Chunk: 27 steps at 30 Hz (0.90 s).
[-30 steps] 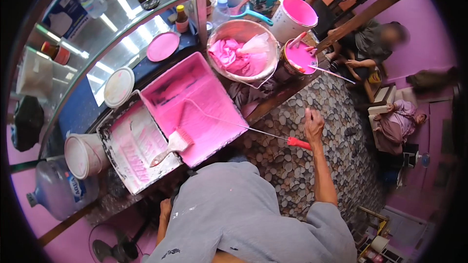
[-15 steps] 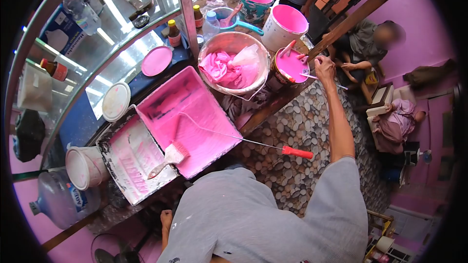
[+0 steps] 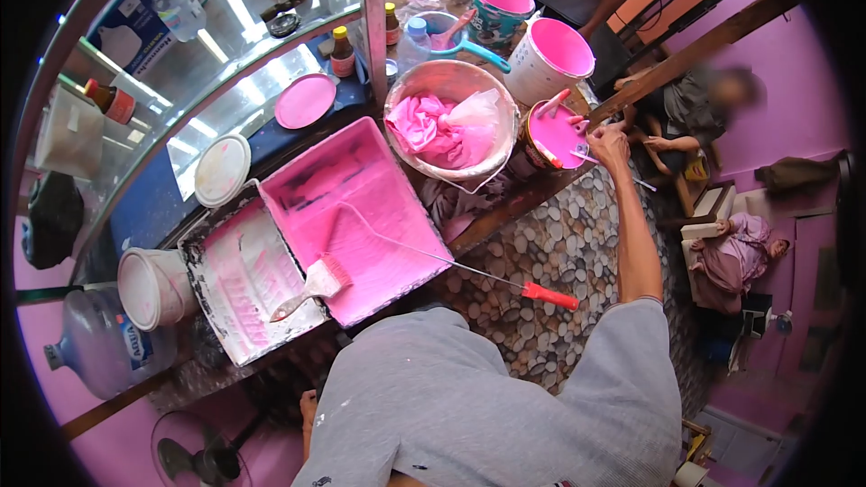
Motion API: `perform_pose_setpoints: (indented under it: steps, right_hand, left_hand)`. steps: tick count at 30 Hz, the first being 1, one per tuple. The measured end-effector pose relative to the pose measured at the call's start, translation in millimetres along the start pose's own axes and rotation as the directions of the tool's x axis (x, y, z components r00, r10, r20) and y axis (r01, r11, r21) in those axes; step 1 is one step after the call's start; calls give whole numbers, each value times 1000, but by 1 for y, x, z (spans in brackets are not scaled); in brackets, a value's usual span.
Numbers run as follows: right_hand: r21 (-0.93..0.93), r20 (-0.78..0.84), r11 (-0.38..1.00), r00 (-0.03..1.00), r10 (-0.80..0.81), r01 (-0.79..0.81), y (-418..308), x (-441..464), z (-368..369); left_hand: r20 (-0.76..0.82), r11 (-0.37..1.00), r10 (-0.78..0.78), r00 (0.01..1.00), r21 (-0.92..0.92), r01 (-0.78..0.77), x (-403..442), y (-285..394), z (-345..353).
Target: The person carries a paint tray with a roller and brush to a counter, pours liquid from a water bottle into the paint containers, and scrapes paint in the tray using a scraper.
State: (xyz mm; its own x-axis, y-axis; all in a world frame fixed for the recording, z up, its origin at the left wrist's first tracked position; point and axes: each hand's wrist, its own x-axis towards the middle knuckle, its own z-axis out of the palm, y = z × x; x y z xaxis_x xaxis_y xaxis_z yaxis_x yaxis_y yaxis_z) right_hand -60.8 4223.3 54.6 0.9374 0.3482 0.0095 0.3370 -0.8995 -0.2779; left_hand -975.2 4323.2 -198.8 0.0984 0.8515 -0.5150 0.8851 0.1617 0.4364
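My right hand [image 3: 610,144] is at the right rim of a can of pink paint [image 3: 552,133], its fingers closed together. What they hold, if anything, is hidden. Several pink-smeared handles [image 3: 552,103] stick up out of the can. A thin white stick [image 3: 631,177] runs from the rim past my wrist. My left hand [image 3: 308,408] hangs low beside my body, mostly covered by the grey shirt, so its fingers cannot be made out.
A pink paint tray [image 3: 379,243] holds a roller with a red handle [image 3: 550,296]. A brush [image 3: 317,287] lies across it and a second, whitish tray [image 3: 257,284]. Buckets [image 3: 550,50] stand behind. A wooden post [image 3: 695,50] rises beside the can. Other people sit or stand nearby.
My right hand has come down closer to the can's rim. The view has shifted slightly, and my left hand shows less from behind the shirt.
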Motion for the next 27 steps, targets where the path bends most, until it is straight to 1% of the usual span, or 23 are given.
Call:
perform_pose_setpoints:
  steps: [2, 3, 5, 8, 9, 10, 11, 12, 14, 15, 17, 18, 20, 21, 22, 24, 25, 26, 27]
  right_hand:
    - [9, 95, 998, 994, -60, 60, 7, -3, 4]
    - [-7, 99, 994, 990, -104, 105, 10, -5, 6]
    - [-31, 85, 993, 990, -110, 113, 12, -8, 9]
    - [-66, 77, 990, 990, -121, 126, 11, -9, 9]
    - [-71, 98, 983, 982, -160, 167, 10, -9, 7]
    - [-76, 118, 975, 973, -199, 209, 9, -10, 5]
    - [-75, 115, 975, 973, -202, 211, 7, -11, 4]
    - [-97, 116, 974, 974, -194, 205, 4, -12, 3]
    - [-116, 116, 972, 974, -192, 205, -1, -15, 1]
    - [-125, 128, 972, 975, -182, 198, -3, -16, -1]
    - [-124, 132, 972, 975, -181, 198, -1, -12, 2]
    - [-124, 133, 971, 973, -186, 203, 2, -10, 6]
    - [-127, 249, 969, 953, -175, 212, 8, 0, 10]
    - [-149, 107, 940, 950, -292, 306, 29, 12, 34]
    - [-215, 167, 911, 932, -321, 352, 29, 17, 33]
    - [-175, 192, 951, 956, -221, 255, 19, 9, 23]
    - [-197, 216, 953, 958, -189, 233, 9, 3, 14]
    - [-178, 221, 965, 963, -153, 194, 9, 5, 15]
    - [-158, 253, 971, 958, -134, 178, 6, 3, 11]
  left_hand:
    - [-19, 999, 40, 999, 20, -40, 0, 0, 2]
    - [-22, 999, 37, 999, 18, -37, 2, -3, 3]
    - [-24, 989, 145, 989, 14, -145, 8, -8, 7]
    - [-56, 989, 147, 987, -6, -148, 14, -12, 12]
    - [-59, 989, 149, 987, -7, -149, 12, -2, 8]
    - [-43, 996, 85, 995, -8, -85, 10, 9, 6]
    - [-26, 1000, 21, 999, -9, -21, 7, 25, 1]
    - [-30, 1000, 21, 999, -12, -21, 4, 36, -5]
    - [-45, 996, 85, 995, 3, -85, -1, 48, -13]
    - [-49, 997, 81, 995, 0, -81, -1, 52, -15]
    - [-14, 992, 121, 993, -29, -121, -5, 58, -18]
    - [-17, 993, 117, 993, -31, -117, -9, 60, -20]
    - [-36, 990, 107, 994, -86, -110, -16, 69, -22]
    - [-25, 991, 127, 992, -33, -128, -8, 61, -17]
    - [-11, 988, 153, 988, 16, -153, -1, 38, -7]
    - [83, 968, 81, 993, 229, -98, 11, 14, 2]
    - [60, 976, 19, 998, 216, -31, 5, 24, -1]
    - [37, 979, -43, 998, 200, 35, 0, 29, -2]
    - [29, 983, -52, 998, 180, 46, -1, 32, -3]
